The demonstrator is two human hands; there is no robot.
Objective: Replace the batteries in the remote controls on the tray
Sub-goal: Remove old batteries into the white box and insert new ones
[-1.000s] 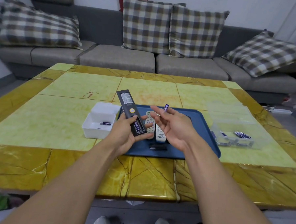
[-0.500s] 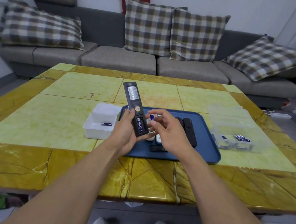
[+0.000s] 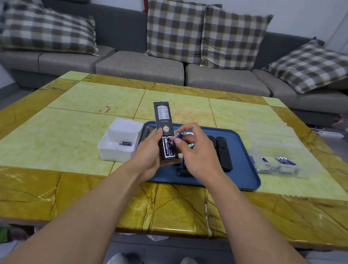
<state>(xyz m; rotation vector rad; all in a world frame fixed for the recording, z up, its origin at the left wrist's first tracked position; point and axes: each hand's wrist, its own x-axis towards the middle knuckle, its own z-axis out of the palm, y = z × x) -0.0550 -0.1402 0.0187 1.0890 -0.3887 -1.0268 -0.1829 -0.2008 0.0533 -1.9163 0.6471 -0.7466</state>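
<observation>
My left hand (image 3: 150,153) grips a black remote (image 3: 163,119) back side up over the blue tray (image 3: 245,176). Its battery bay is uncovered, and one purple battery (image 3: 166,149) lies in the left slot. My right hand (image 3: 196,153) pinches a second purple battery (image 3: 178,138) by its upper end, its lower tip at the top of the right slot. Two black remotes (image 3: 223,152) lie on the tray to the right, and a pale remote shows in part behind my right hand. A small black cover (image 3: 184,173) lies near the tray's front.
A white box (image 3: 117,149) left of the tray holds one battery (image 3: 125,143). A clear plastic box (image 3: 278,161) on the right holds several batteries. All stand on a yellow marble table (image 3: 68,136). A grey sofa (image 3: 140,69) with checked cushions stands behind.
My right hand carried the battery down from above the tray to the remote's open bay. The left hand raised the remote a little and holds it more upright.
</observation>
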